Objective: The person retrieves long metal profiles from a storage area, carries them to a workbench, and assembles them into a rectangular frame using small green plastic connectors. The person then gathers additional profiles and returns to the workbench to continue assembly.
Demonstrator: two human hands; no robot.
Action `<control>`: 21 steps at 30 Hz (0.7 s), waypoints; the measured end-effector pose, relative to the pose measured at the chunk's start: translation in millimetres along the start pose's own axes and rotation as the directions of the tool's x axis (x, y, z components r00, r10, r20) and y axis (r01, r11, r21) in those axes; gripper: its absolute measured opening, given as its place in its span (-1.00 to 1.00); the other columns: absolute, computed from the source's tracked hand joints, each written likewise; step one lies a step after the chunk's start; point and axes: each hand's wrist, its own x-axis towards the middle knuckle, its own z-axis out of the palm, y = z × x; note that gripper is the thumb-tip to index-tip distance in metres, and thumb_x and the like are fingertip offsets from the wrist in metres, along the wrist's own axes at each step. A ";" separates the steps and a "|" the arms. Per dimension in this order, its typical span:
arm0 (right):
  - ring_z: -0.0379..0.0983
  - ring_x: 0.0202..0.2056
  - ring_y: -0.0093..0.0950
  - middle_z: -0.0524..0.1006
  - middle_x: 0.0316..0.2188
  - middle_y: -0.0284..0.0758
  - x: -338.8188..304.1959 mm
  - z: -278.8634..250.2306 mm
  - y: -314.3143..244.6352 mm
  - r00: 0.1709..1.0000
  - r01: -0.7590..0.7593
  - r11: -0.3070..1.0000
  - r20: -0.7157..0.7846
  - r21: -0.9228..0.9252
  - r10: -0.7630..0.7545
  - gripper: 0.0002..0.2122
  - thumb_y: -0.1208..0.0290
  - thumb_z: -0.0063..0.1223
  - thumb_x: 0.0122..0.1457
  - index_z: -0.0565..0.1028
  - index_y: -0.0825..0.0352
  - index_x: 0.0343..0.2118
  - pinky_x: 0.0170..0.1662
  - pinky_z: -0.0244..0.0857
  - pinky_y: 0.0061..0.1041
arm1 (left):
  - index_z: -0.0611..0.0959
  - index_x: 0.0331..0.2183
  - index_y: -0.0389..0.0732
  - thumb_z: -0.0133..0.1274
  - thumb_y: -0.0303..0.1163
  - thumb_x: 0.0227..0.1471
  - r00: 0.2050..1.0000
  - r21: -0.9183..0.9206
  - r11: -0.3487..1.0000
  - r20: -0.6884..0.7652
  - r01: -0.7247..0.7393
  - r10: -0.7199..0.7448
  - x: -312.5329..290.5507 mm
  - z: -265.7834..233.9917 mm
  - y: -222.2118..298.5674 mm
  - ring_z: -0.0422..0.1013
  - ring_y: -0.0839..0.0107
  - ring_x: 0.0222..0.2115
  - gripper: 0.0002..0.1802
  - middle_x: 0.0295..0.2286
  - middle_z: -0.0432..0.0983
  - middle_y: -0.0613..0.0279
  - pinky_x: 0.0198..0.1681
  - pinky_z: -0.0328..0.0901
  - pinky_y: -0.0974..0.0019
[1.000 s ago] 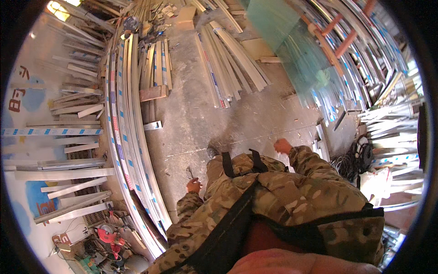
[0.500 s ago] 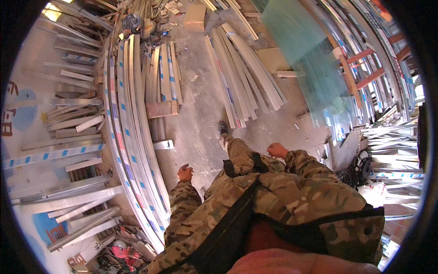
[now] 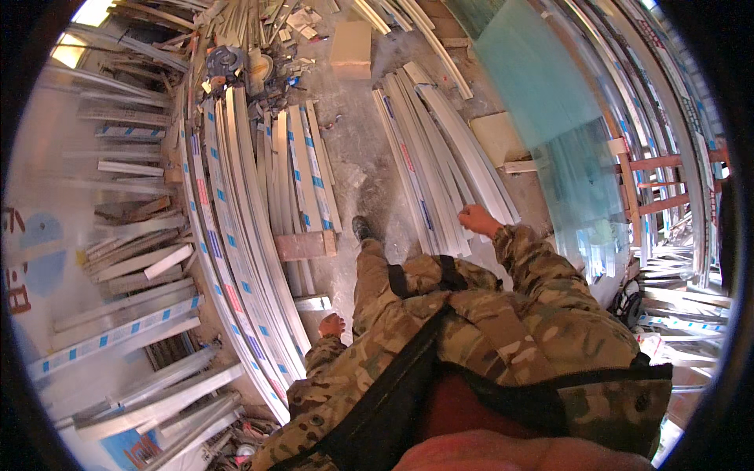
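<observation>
My left hand (image 3: 331,325) hangs low beside my left thigh, fingers loosely curled with nothing seen in them. It is nearest to a short metal piece (image 3: 313,303) on the floor. My right hand (image 3: 479,220) is held out in front, curled closed, and looks to have nothing in it. Beneath it in the picture, apart from it as far as I can see, lies a bundle of long pale metal profiles (image 3: 440,149). Camouflage sleeves cover both my arms. One dark shoe (image 3: 362,228) shows ahead on the concrete floor.
Long profiles with blue-marked film (image 3: 228,235) run along the left, beside a wooden block (image 3: 305,246). Large glass sheets (image 3: 542,86) lean at the right near a reddish rack (image 3: 656,163). Ahead are a cardboard box (image 3: 351,51), a dark round-bodied machine (image 3: 225,63) and scattered offcuts.
The floor and stacks have shifted down in view as I move forward. My right hand has swung forward over the profile bundle; my left hand has dropped back towards my body.
</observation>
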 end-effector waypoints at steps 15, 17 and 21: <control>0.41 -0.60 -0.53 0.50 -0.61 -0.33 205.1 4.1 -47.9 0.995 0.037 0.995 0.100 -0.097 -0.027 -0.76 0.27 0.02 0.01 0.50 0.40 -0.49 -0.56 0.29 -0.46 | 0.46 -0.15 -0.16 0.05 -0.23 0.09 0.928 0.268 0.907 -0.094 -0.325 0.361 140.1 151.1 422.6 0.34 0.33 -0.62 -0.68 -0.51 0.46 0.10 -0.70 0.17 0.29; 0.39 -0.65 -0.51 0.45 -0.67 -0.33 268.7 -19.3 -45.2 0.983 0.051 0.998 0.176 -0.023 -0.046 -0.76 0.27 0.01 0.00 0.47 0.39 -0.56 -0.59 0.27 -0.42 | 0.48 -0.15 -0.28 0.02 -0.26 0.08 0.915 0.356 0.887 -0.162 -0.294 0.369 163.7 187.1 466.5 0.39 0.36 -0.59 -0.65 -0.50 0.50 0.09 -0.66 0.23 0.32; 0.37 -0.69 -0.42 0.37 -0.76 -0.30 379.3 -97.9 -102.1 0.953 -0.292 0.919 0.163 0.266 0.256 -0.78 0.32 0.01 -0.03 0.40 0.32 -0.71 -0.63 0.24 -0.33 | 0.48 -0.16 -0.36 0.01 -0.27 0.06 0.944 0.364 0.915 -0.204 -0.172 0.259 200.6 264.0 567.9 0.39 0.36 -0.64 -0.62 -0.52 0.51 0.07 -0.70 0.23 0.31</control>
